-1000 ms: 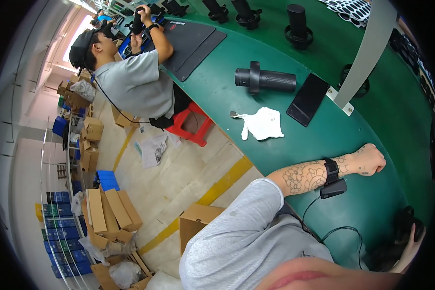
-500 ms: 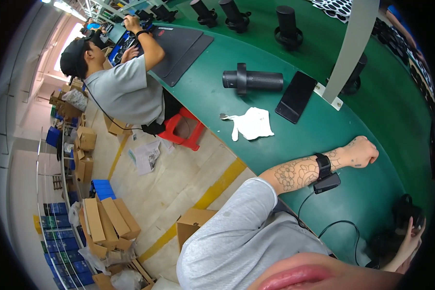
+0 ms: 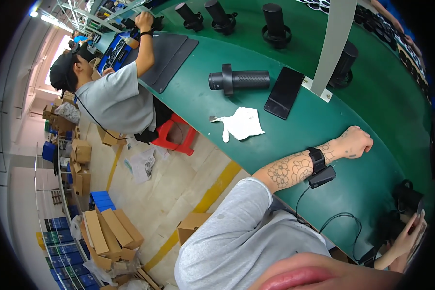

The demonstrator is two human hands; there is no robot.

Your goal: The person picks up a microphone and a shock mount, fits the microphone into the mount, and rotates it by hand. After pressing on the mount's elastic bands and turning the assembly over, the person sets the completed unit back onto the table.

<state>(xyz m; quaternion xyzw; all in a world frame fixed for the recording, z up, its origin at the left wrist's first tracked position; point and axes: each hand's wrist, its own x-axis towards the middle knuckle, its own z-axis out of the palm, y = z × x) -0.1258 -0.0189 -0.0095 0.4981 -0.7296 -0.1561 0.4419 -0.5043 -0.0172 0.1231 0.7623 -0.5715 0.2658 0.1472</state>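
Note:
My left hand point(image 3: 355, 142) rests on the green table in a loose fist, with nothing visible in it. A black strap with a small black box point(image 3: 322, 177) sits on that tattooed forearm, and a cable runs down from it. At the lower right edge my right hand point(image 3: 405, 240) is raised, fingers bent around something too dark and cut off to make out. Just beyond it stands a black cylindrical device point(image 3: 409, 197). Left of my left hand lie a black phone point(image 3: 284, 93), a crumpled white cloth or glove point(image 3: 242, 124) and a black perforated cylinder with a ring point(image 3: 239, 81).
A grey metal post point(image 3: 334, 53) is bolted to the table. Several black cylinders point(image 3: 274, 21) stand along the far side. At the left a co-worker point(image 3: 113, 94) sits on a red stool point(image 3: 176, 137) beside dark mats point(image 3: 166, 60). Cardboard boxes point(image 3: 112, 234) stand on the floor.
The view has shifted, so the table things appear slightly farther left. The co-worker's raised hand has reached farther over the bench. My left fist stays on the table; my right hand stays raised.

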